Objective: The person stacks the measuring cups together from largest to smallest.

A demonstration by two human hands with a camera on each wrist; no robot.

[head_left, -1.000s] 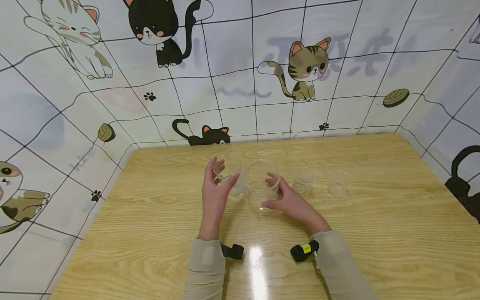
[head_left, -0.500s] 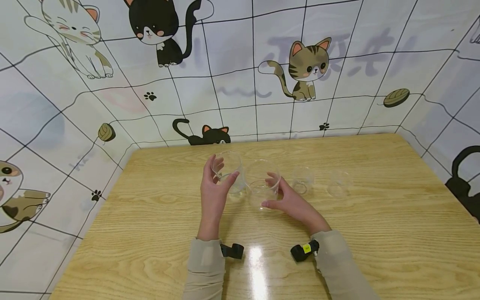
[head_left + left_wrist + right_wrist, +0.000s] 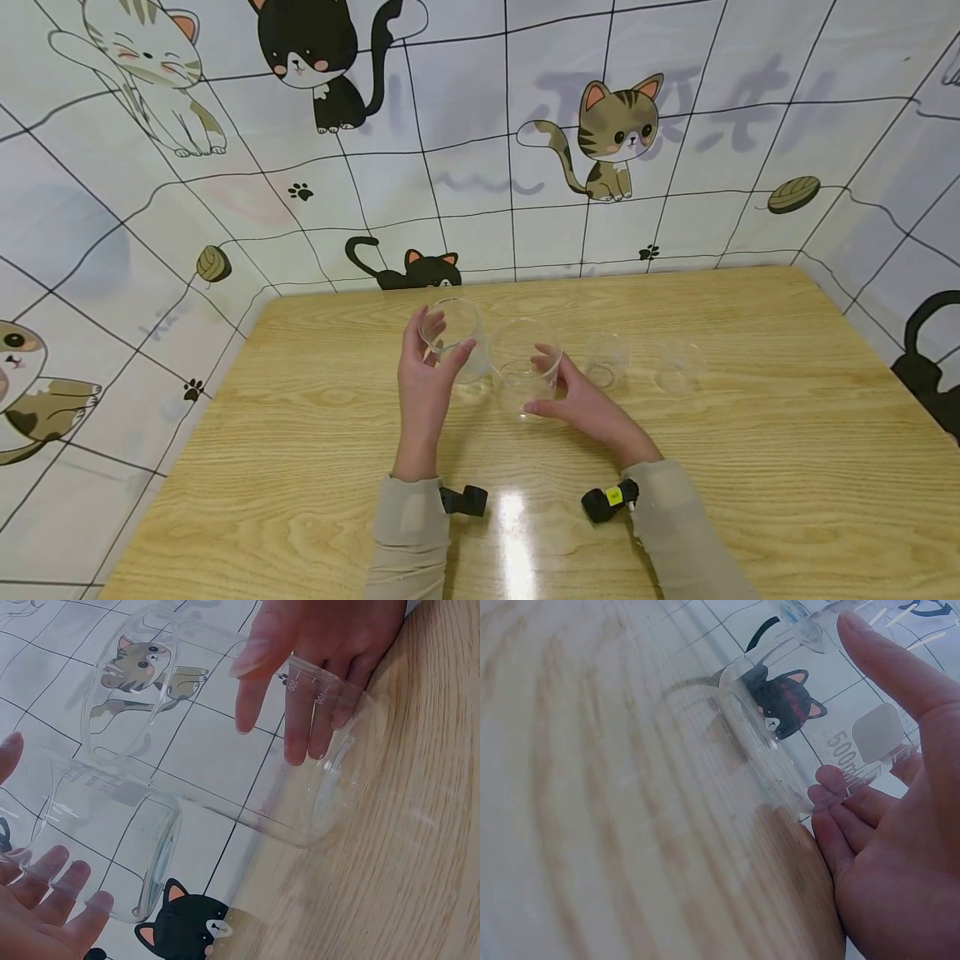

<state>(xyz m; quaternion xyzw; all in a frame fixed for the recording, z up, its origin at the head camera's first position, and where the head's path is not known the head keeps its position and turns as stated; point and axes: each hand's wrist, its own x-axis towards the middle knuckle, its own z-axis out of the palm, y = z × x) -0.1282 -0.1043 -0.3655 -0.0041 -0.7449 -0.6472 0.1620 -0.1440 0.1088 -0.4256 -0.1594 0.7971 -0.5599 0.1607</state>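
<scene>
My left hand [image 3: 427,375] grips a clear glass beaker [image 3: 471,365] between thumb and fingers, its rim leaning slightly left. In the left wrist view, the fingertips lie along this beaker's wall, and its base shows apart from the wooden surface. Right beside it stands a larger clear beaker [image 3: 521,367] upright on the table. My right hand [image 3: 585,408] holds that larger beaker low on its right side, thumb in front and fingers behind. In the right wrist view, a 500 ml marking [image 3: 842,752] shows on its wall.
Two smaller clear glass vessels stand to the right of the hands, a nearer one [image 3: 602,367] and one farther right [image 3: 677,375]. The wooden table [image 3: 300,467] ends at a back wall sheet [image 3: 480,208] printed with cats.
The left hand has shifted slightly up and left with the smaller beaker in its grip. The right hand and the larger beaker have stayed in place.
</scene>
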